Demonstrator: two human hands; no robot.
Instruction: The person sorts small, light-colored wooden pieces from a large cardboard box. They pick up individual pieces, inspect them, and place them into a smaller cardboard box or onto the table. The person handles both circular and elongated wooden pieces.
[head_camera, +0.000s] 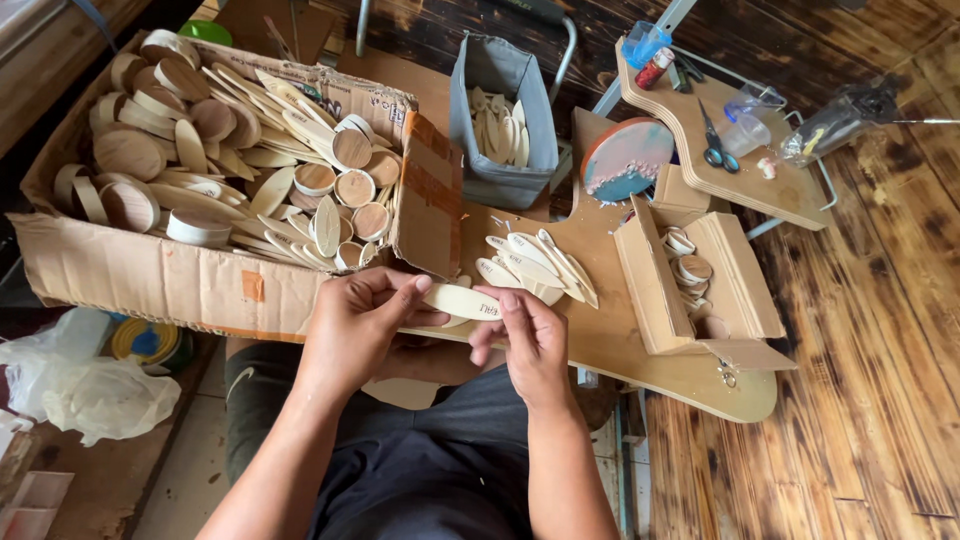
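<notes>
Holding a pale, flat, elongated oval wooden piece (462, 301) between both hands, you keep it level just above the near edge of the plywood work board (620, 345). Your left hand (355, 325) is closed on its left end, thumb and forefinger pinching the edge, while your right hand (530, 340) grips the right end with the fingertips (508, 300) laid on top. The piece is smooth, light cream in colour, rounded at the ends, and carries a small dark stamped mark near your right fingers.

Just beyond it, a loose fan of similar pale wooden blanks (535, 265) lies on the board, each with the same kind of small dark mark. To your left, touching the board, stands a large open cardboard box (150, 280) heaped with wooden ovals, round lids and bent rings. To your right sits a small open wooden box (700, 290) holding a few ring-shaped pieces. Farther back are a grey fabric bin (500, 175) filled with more pale slats, and a round disc with a blue and pink face (625, 158) leaning upright. A pair of scissors (712, 145) lies on a curved wooden shelf (780, 185) well apart.
</notes>
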